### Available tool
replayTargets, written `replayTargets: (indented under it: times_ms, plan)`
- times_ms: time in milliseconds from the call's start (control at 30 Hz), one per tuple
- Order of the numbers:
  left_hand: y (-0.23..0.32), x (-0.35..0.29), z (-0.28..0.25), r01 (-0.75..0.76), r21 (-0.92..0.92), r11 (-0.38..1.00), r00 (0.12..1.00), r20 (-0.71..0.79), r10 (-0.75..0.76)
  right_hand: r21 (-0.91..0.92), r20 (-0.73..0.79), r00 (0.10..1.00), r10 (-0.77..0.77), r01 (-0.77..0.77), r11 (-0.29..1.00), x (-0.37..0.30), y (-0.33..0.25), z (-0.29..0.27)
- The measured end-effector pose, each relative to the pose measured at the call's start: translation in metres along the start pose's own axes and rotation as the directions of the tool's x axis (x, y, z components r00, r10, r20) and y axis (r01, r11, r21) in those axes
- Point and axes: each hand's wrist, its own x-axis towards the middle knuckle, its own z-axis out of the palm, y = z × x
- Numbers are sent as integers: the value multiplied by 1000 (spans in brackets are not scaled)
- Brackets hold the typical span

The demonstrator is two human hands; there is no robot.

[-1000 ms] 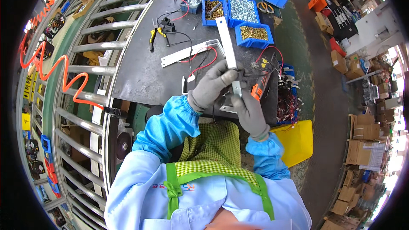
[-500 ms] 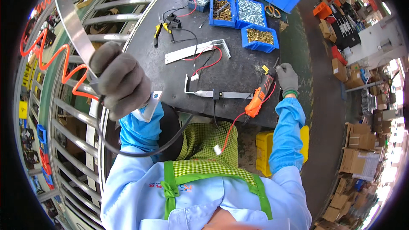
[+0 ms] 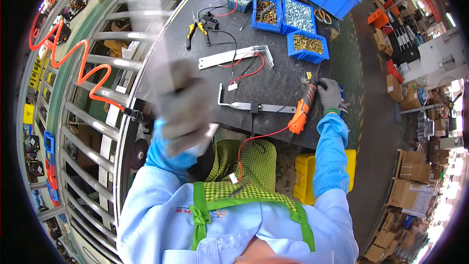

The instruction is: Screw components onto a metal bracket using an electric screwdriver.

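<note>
My left hand [image 3: 181, 105], in a grey glove, is raised close to the camera and blurred by motion. It grips a long flat metal strip [image 3: 149, 14] that points up and away, over the left edge of the dark worktable [image 3: 283, 76]. My right hand [image 3: 330, 96], also gloved, is closed on the upper end of an orange electric screwdriver [image 3: 302, 111] lying at the table's right front. A bent metal bracket [image 3: 254, 106] with a black wire lies on the table just left of the screwdriver.
A second bracket with red and black wires [image 3: 234, 56] lies mid-table, with yellow-handled pliers [image 3: 194, 32] behind it. Blue bins of screws [image 3: 298, 15] line the far edge. A roller conveyor [image 3: 93, 93] and an orange coiled hose [image 3: 73, 63] run on the left. A yellow crate [image 3: 305, 176] sits under the table.
My left hand has swung the metal strip from the far left toward the middle, nearer the table edge. My right hand has stayed at the orange screwdriver.
</note>
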Motion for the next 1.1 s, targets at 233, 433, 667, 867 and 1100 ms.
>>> replayTargets:
  times_ms: [233, 433, 667, 867, 1100]
  plan:
    - [-30, -35, -102, 223, 474, 852, 598, -756, 264, 279, -183, 970, 162, -107, 954, -9, -5, -5]
    - [-32, -52, -127, 280, 374, 884, 546, -820, 173, 1, 78, 941, 328, -329, 944, -22, -92, -23]
    - [-34, -45, -97, 390, 401, 829, 506, -845, 171, 126, -54, 967, 250, -242, 962, -40, -41, -26]
    - [-28, -54, -104, 499, 400, 769, 471, -870, 146, -237, -56, 988, 147, -156, 959, -25, -54, -42]
    - [-21, -60, -105, 481, 448, 754, 323, -890, 323, -636, 157, 976, -151, 217, 740, 9, -76, -31]
